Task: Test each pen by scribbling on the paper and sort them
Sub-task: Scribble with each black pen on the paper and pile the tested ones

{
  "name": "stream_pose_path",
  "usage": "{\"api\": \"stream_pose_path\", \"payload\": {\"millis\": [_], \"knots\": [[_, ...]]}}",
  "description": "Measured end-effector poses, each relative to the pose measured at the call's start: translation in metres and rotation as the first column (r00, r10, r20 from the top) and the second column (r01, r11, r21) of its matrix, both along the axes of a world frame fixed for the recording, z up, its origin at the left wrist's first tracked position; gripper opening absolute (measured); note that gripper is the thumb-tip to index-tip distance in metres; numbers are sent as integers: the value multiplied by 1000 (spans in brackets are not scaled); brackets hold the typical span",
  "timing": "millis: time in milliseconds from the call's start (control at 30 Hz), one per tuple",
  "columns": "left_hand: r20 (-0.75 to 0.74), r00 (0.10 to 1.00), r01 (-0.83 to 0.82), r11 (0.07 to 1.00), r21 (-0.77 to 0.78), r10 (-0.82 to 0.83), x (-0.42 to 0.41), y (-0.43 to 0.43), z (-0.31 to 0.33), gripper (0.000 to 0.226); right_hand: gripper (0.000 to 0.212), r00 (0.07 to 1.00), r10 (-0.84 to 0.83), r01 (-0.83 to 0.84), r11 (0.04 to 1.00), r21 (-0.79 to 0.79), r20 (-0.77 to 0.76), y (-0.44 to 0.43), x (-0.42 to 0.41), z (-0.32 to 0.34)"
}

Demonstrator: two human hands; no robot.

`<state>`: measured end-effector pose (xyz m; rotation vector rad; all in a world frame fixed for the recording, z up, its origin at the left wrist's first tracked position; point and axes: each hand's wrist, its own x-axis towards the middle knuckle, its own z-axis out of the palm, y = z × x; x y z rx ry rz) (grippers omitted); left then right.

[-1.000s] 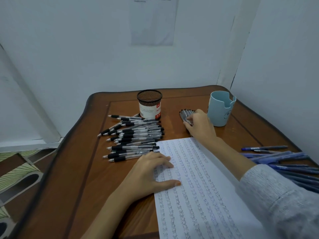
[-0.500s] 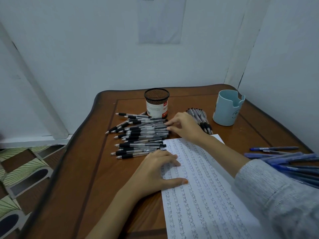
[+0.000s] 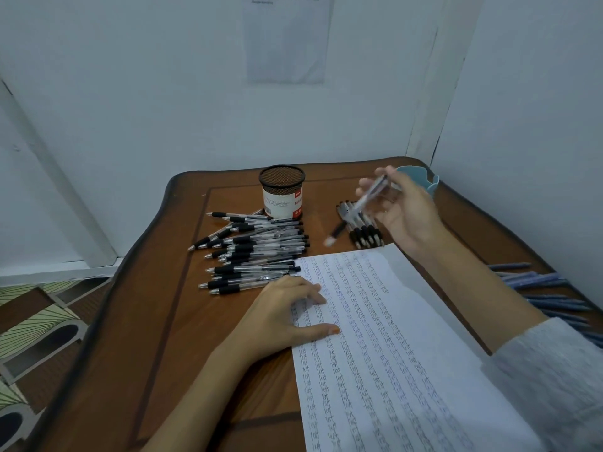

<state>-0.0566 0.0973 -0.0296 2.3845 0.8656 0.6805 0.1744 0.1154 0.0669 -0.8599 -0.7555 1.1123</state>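
Observation:
A sheet of paper (image 3: pixel 391 337) covered in rows of scribbles lies on the wooden table (image 3: pixel 156 321). My left hand (image 3: pixel 280 314) rests flat on the paper's left edge, fingers spread. My right hand (image 3: pixel 404 210) is raised above the table and grips a clear black-grip pen (image 3: pixel 359 207), blurred, its tip pointing down-left. A large heap of black pens (image 3: pixel 254 249) lies left of the paper's top. A small row of black pens (image 3: pixel 362 233) lies under my right hand.
A black mesh pen cup (image 3: pixel 283 194) stands behind the heap. A light blue cup (image 3: pixel 424 181) is partly hidden behind my right hand. Several blue pens (image 3: pixel 538 288) lie at the table's right edge. White walls enclose the back and right.
My right hand went from the small row to the big heap, then lifted up and right with a pen in it. The left hand stayed on the paper.

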Motion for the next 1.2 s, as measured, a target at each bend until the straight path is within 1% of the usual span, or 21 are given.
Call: {"api": "stream_pose_path", "payload": {"millis": [33,67,100,233,333,433,467,533,600,667,700,733,800,833,867,933,967,1000,1067,1100,1200], "knots": [[-3,1000,2,1000,0,-2,0,0,0,54,20,993,-14,11,1000,-22,-115,-4,4,3],[-8,1000,2,1000,-1,-2,0,0,1,54,21,982,-24,14,998,-54,-189,-8,8,5],[-11,1000,2,1000,-1,-2,0,1,1,55,23,975,-25,6,996,-89,-222,-12,11,5],[5,1000,14,1000,1,-14,0,0,1,57,36,966,33,-88,974,-207,-255,-30,15,-7],[1,1000,11,1000,8,-11,0,0,1,57,31,958,41,-125,950,-284,-285,-40,16,-26],[-4,1000,3,1000,2,-3,-1,0,1,59,32,927,73,-178,949,-259,-367,-49,18,-43],[-4,1000,4,1000,4,-4,-1,0,1,59,31,926,92,-193,949,-249,-366,-52,20,-46],[-3,1000,6,1000,4,-6,-1,0,1,59,28,955,113,-187,948,-259,-274,-59,22,-48],[-2,1000,4,1000,0,-4,-1,0,1,59,31,974,121,-175,940,-294,-193,-62,25,-52],[-2,1000,7,1000,1,-7,-1,0,1,59,36,947,162,-245,923,-298,-277,-65,27,-57],[-3,1000,8,1000,2,-8,-1,1,1,58,41,929,192,-290,909,-301,-315,-66,28,-59],[-3,1000,9,1000,2,-9,-1,1,1,57,50,926,223,-321,891,-322,-305,-66,30,-61],[-4,1000,7,1000,-1,-7,-1,1,0,54,67,942,251,-324,855,-405,-223,-67,33,-62],[-3,1000,6,1000,-1,-6,-2,1,0,53,68,952,247,-302,853,-427,-181,-66,33,-60],[-1,1000,6,1000,0,-6,-2,1,0,53,62,961,240,-276,861,-427,-137,-65,32,-59],[2,1000,8,1000,1,-8,-2,1,0,51,37,978,205,-198,889,-413,-29,-64,28,-58],[4,1000,7,1000,0,-7,-1,1,0,51,30,984,170,-136,900,-415,45,-63,27,-59],[5,1000,5,1000,-3,-5,-1,1,0,50,29,983,123,-56,909,-412,138,-61,26,-62],[3,1000,3,1000,-3,-3,-1,1,0,50,37,949,35,91,921,-378,313,-59,24,-66],[2,1000,2,1000,0,-2,-1,1,0,50,40,930,11,124,931,-343,368,-57,23,-67],[7,1000,5,1000,2,-5,-1,1,0,50,38,886,-30,161,956,-247,463,-57,22,-70]]}}
